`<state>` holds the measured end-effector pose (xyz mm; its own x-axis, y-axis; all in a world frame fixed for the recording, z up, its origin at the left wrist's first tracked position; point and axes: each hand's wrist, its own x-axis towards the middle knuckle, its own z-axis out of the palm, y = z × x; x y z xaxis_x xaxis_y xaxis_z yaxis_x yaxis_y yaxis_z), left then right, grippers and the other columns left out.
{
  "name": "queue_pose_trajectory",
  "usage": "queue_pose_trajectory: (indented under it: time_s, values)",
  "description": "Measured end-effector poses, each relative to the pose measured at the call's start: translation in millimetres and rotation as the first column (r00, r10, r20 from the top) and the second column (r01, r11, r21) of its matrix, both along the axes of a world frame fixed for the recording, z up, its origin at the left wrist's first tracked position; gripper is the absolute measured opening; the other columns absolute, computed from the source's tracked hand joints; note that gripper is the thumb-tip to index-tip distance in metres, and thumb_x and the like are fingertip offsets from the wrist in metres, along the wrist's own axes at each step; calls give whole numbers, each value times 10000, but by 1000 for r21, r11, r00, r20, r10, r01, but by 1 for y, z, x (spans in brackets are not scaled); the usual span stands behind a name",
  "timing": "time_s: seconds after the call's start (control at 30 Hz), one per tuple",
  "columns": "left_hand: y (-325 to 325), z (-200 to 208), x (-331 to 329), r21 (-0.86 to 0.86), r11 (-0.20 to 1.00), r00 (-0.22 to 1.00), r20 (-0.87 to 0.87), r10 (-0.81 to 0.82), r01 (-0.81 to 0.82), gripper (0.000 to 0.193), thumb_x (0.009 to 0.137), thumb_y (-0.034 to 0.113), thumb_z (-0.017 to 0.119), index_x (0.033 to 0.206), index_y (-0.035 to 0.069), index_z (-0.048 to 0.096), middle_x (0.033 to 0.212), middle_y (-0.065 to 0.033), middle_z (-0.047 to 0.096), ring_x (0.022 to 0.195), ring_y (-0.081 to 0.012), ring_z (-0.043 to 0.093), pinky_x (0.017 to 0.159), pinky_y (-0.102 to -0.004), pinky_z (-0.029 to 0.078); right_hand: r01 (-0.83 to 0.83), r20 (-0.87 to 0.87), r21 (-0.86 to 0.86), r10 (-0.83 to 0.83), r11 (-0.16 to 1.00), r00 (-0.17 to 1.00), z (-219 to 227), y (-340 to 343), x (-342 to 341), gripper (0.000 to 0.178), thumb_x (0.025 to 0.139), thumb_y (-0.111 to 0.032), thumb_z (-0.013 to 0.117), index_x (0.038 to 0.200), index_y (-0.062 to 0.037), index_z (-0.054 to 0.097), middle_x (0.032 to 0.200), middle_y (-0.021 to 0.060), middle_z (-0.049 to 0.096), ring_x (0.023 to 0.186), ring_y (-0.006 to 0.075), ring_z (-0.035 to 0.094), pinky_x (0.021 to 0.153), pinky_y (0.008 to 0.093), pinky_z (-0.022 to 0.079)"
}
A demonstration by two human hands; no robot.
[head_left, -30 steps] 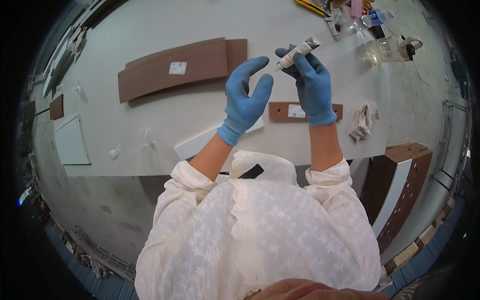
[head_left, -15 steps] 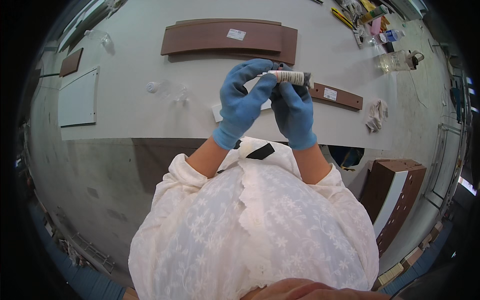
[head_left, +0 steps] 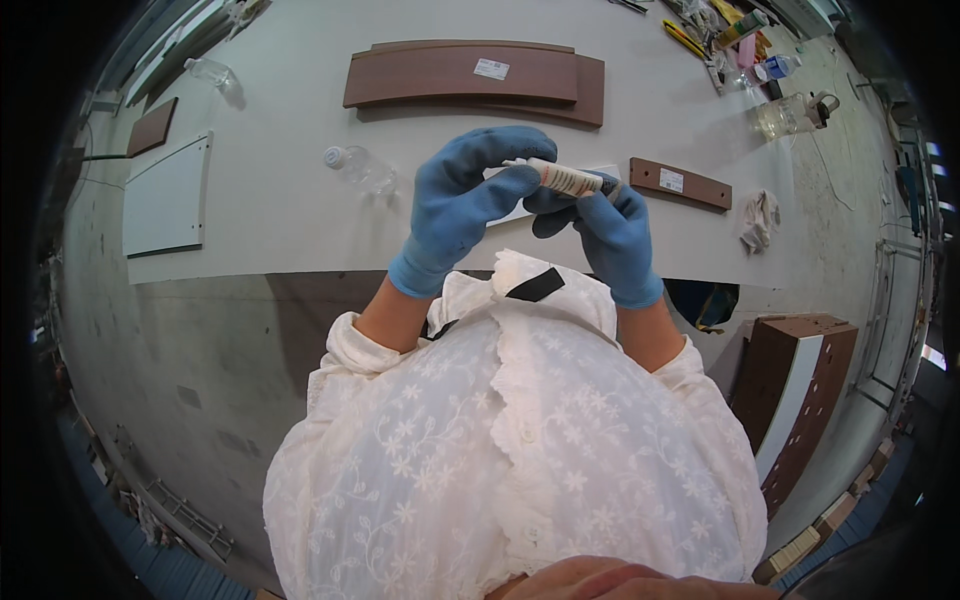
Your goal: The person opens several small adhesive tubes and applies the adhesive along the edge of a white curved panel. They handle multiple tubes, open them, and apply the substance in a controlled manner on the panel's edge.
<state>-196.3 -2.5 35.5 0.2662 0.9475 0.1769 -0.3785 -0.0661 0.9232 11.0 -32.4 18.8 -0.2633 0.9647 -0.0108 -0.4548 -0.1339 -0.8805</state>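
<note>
Both hands wear blue gloves and meet above the table's front part. Between them is a small white tube point(head_left: 568, 180) with printing on its side, a narrow tip on the left and a dark part at the right end. My left hand point(head_left: 452, 205) is closed around the tip end, thumb and fingers pinching it. With thumb and fingers, my right hand point(head_left: 618, 240) grips the tube's right end. A white flat piece point(head_left: 510, 214) lies on the table behind the hands, partly hidden by them.
Brown curved boards point(head_left: 450, 78) lie stacked at the table's back. To the right are a short brown strip point(head_left: 690, 184) and a crumpled whitish glove point(head_left: 760, 222). Clear bottles point(head_left: 365, 172) and a white panel point(head_left: 165, 198) lie left. Tools crowd the far right corner; a brown-and-white stack point(head_left: 800, 395) stands on the floor.
My hands have spread farther apart, the left shifting left and the right moving right and down. The tube now tilts down to the right. The whole view has shifted slightly.
</note>
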Motion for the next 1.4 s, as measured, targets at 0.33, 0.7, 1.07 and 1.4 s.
queue_pose_trajectory:
  time_s: [0.33, 0.7, 1.07, 1.4]
  values:
    - [-21, 3, 21, -234, 970, 995, 84, -50, 68, 334, 1020, 76, 648, 1340, -22, 646, 1257, -96, 708, 1003, -103, 663, 894, -267, 562, -75, -288, -326, -23, 942, 957, -12, -13, -29, 413, 1068, -295, 593, 1249, 74, 629, 930, 161, 739, 770, 226, 713, 721, 350, 590]
    - [-5, -9, 33, 702, 712, 677, -521, 520, -8, 511, 817, 33, 778, 1319, 51, 681, 1070, -120, 743, 926, -321, 691, 827, -422, 549, 121, 465, 677, -549, 726, 695, 20, 14, 8, 253, 853, -104, 814, 1081, -13, 751, 892, 83, 741, 724, 160, 702, 671, 287, 555]
    - [-44, -11, 52, 334, 939, 831, -542, 122, 80, 356, 934, 43, 738, 1281, -13, 681, 999, -120, 751, 806, -214, 698, 731, -329, 552, 147, 382, 232, -229, 962, 895, 10, -13, 39, 120, 867, 29, 746, 973, -10, 788, 869, 43, 699, 718, 107, 615, 628, 257, 480]
    - [-43, -9, 35, -654, 587, 846, 162, -508, 478, 316, 987, 210, 709, 1163, -52, 705, 939, -94, 737, 842, -136, 706, 808, -288, 560, -131, 391, 102, 81, 986, 917, -2, -22, 66, 150, 880, 18, 734, 1029, 12, 753, 857, 62, 659, 774, 134, 600, 693, 290, 482]
